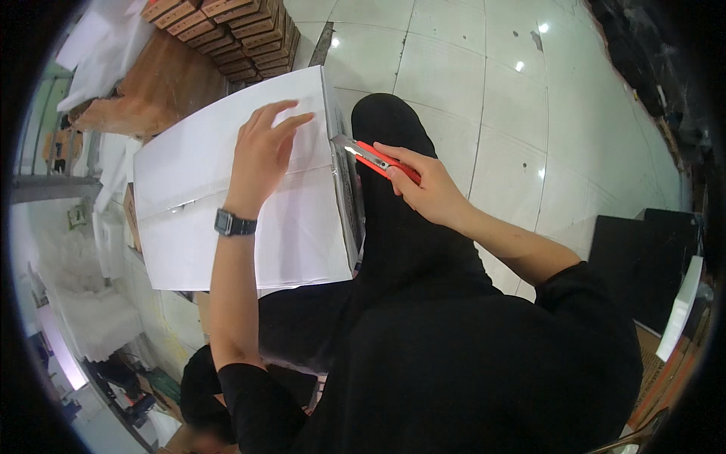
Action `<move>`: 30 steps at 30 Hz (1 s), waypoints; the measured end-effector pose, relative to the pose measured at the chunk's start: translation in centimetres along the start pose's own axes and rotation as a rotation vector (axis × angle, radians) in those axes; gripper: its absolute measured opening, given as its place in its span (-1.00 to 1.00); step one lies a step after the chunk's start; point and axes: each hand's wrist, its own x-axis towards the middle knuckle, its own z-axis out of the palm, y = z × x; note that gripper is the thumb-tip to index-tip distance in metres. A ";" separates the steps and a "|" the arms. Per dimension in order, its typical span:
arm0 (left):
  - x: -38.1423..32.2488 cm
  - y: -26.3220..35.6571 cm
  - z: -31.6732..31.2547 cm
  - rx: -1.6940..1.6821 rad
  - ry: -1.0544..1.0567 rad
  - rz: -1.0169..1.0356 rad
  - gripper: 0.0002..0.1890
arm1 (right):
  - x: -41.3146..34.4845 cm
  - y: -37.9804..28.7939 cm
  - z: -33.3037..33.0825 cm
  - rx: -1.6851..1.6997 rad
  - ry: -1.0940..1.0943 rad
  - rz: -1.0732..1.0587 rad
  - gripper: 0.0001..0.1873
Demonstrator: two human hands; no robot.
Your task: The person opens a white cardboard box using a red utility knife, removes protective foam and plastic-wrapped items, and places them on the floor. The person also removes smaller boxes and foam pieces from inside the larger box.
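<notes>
A large white cardboard box (295,227) lies before me, with a taped seam running across its top face. My right hand (422,179) grips a red utility knife (391,164) with its blade extended. The blade tip meets the box's right edge, near the far corner. Over the top of the box is my left hand (264,144), fingers spread and holding nothing; whether it touches the cardboard I cannot tell. A digital watch (233,222) with a dark strap sits on my left wrist.
Several small brown cartons (249,34) are stacked beyond the box, beside a large brown carton (170,79). White foam pieces (108,51) lie at the far left. Another person (201,391) is low at the lower left. Black panels (635,267) stand at right on the tiled floor (510,130).
</notes>
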 end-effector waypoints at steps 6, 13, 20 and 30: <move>4.6 0.5 -0.1 0.204 -0.339 0.444 -0.69 | -0.5 0.6 1.1 0.013 0.050 -0.105 -0.54; 6.2 -1.3 0.0 0.099 -0.357 0.510 -0.77 | -2.3 -1.0 2.8 0.048 -0.011 -0.015 -0.59; 6.5 -1.6 0.2 0.115 -0.327 0.495 -0.74 | -2.2 -1.5 3.4 0.049 -0.001 -0.040 -0.55; 6.1 -1.9 0.5 0.130 -0.276 0.471 -0.74 | -3.5 -1.4 3.5 0.006 -0.013 -0.091 -0.60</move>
